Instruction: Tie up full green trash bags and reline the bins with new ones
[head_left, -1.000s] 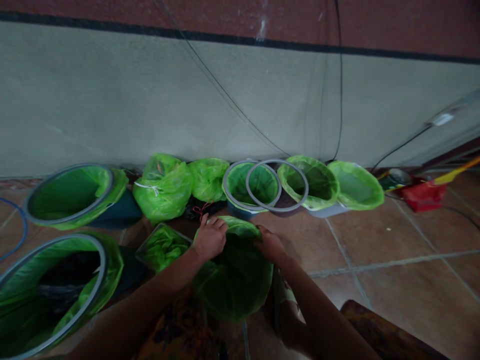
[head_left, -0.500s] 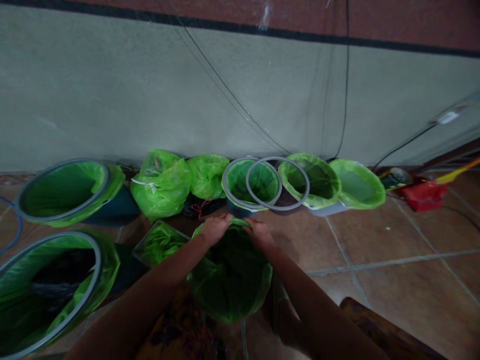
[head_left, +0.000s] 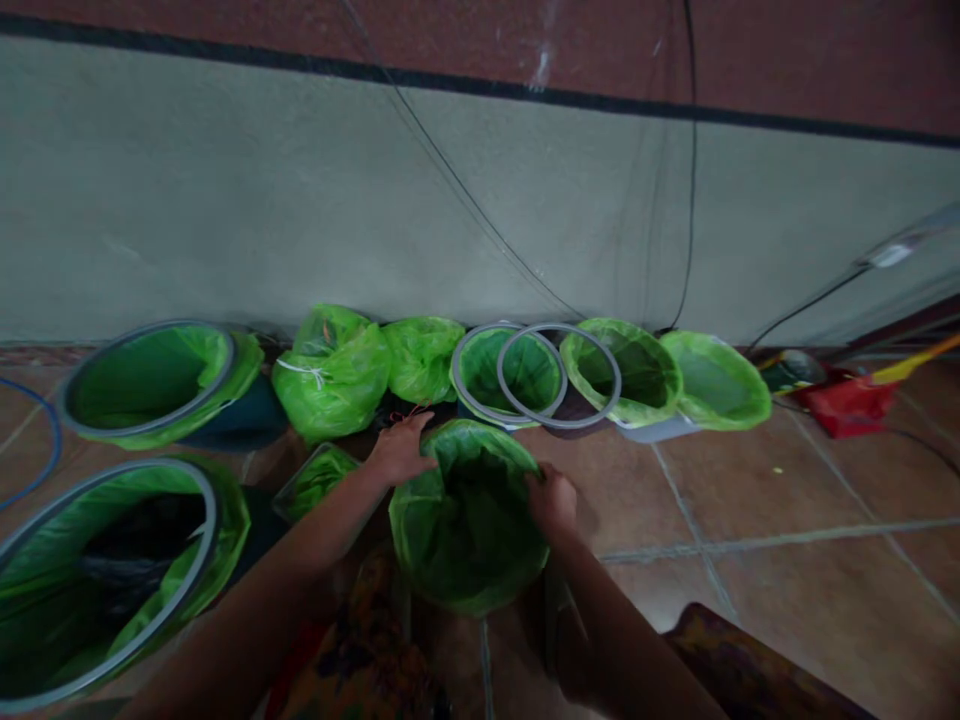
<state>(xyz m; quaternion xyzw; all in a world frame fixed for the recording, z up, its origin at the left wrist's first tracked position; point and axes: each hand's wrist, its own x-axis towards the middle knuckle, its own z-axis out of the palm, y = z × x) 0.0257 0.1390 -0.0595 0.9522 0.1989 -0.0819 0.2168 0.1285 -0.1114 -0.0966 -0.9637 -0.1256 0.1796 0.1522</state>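
Between my knees stands a bin whose green bin liner (head_left: 469, 540) is folded over the rim, its inside dark. My left hand (head_left: 401, 450) lies at the liner's far left edge, fingers stretched out and apart, the thumb over the rim. On the right side, my right hand (head_left: 553, 502) has its fingers curled around the liner's edge. Just beyond the bin, a loose grey ring (head_left: 616, 385) rests across a lined bin fitted with its own grey ring (head_left: 457, 375).
Two large lined bins with grey rings (head_left: 225, 375) (head_left: 211, 530) stand at left. Knotted green bags (head_left: 330, 385) sit by the wall. Right of the rings are more lined bins (head_left: 667, 385) (head_left: 720, 385), then a red dustpan (head_left: 847, 405). A small lined bin (head_left: 322, 480) is beside my left forearm.
My hands have parted from the liner's far edge, the left moving left and the right sliding right and nearer along the rim. The liner's far edge now lies spread over the rim.
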